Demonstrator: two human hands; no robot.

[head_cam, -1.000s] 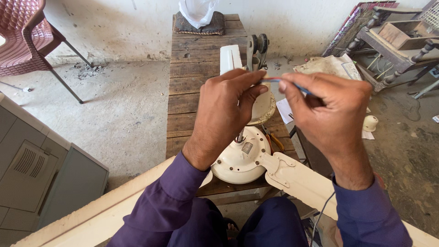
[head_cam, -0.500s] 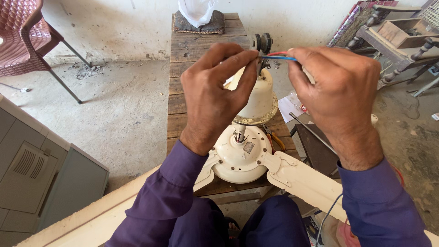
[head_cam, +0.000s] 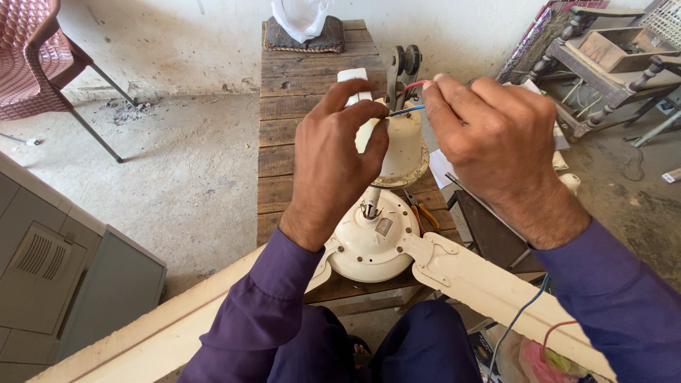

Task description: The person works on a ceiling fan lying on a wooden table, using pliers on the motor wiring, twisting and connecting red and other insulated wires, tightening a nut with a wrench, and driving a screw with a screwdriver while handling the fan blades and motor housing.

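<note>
The cream ceiling fan motor [head_cam: 369, 245] lies on the wooden surface [head_cam: 298, 85] with its down rod end turned up toward the camera, which puts the wiring where both hands can get at it. Straight above the motor, the left hand [head_cam: 333, 163] and right hand [head_cam: 496, 135] meet over the cream bell-shaped canopy [head_cam: 404, 142], which has slid along the rod away from the motor and so leaves the wire ends bare.

Between the two hands runs a thin blue wire [head_cam: 406, 110]. The left grip is nearly closed, thumb and forefinger pinched on one end; the right grip is likewise closed, fingers curled around the other end. A red wire [head_cam: 413, 85] loops up just above the blue one, by the right fingertips, and whether the right hand also pinches it cannot be told. Holding the blue wire at both ends keeps it taut and lifted off the canopy, probably so it can be worked with the fingertips.

One fan blade [head_cam: 496, 284] sticks out from the motor toward the lower right. Pliers with orange handles [head_cam: 425, 213] lie just right of the motor, close to the right wrist. Beyond the canopy, at the far end of the surface, sit a dark cushion [head_cam: 301, 39] with a white plastic bag [head_cam: 301, 14] on it. A maroon plastic chair [head_cam: 32, 57] stands well left of the motor
</note>
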